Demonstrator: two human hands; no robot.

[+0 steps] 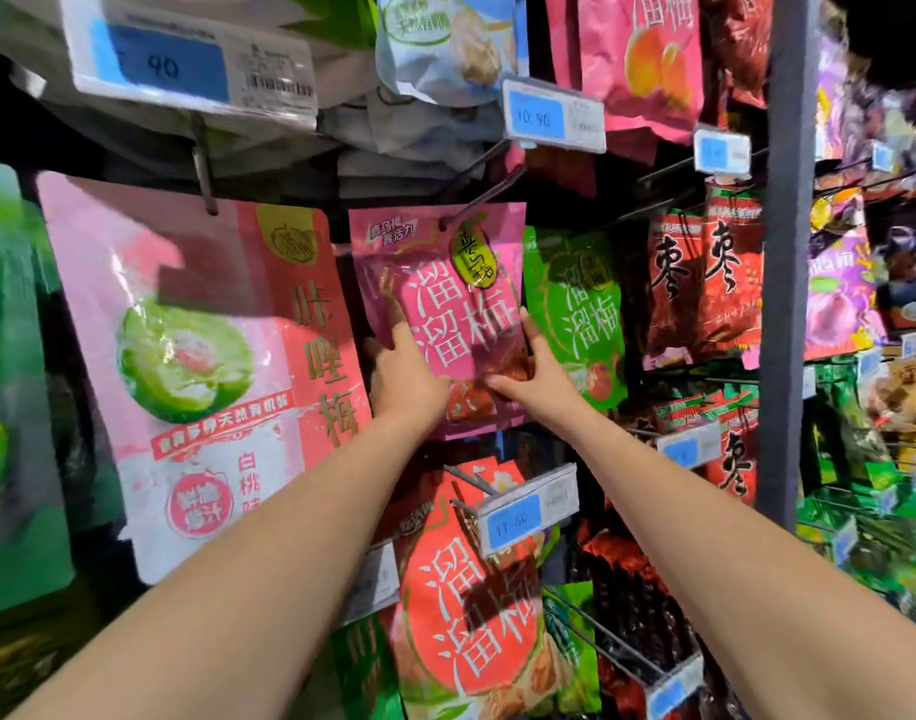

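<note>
A magenta snack pouch [445, 283] with large white characters hangs on a metal display hook [476, 194] in the middle of the rack. My left hand [403, 376] holds its lower left edge, thumb on the front and fingers behind. My right hand [533, 371] grips the lower right corner, thumb up along the pouch's right side. Both arms reach forward and up to it. The pouch's bottom is hidden behind my hands.
A large pink pouch [206, 366] hangs at left, a green pouch [575, 314] and red jujube bags [705, 283] at right, a coral pouch [466, 589] below. Blue price tags [528, 506] jut out on hooks. A grey upright post [788, 252] stands at right.
</note>
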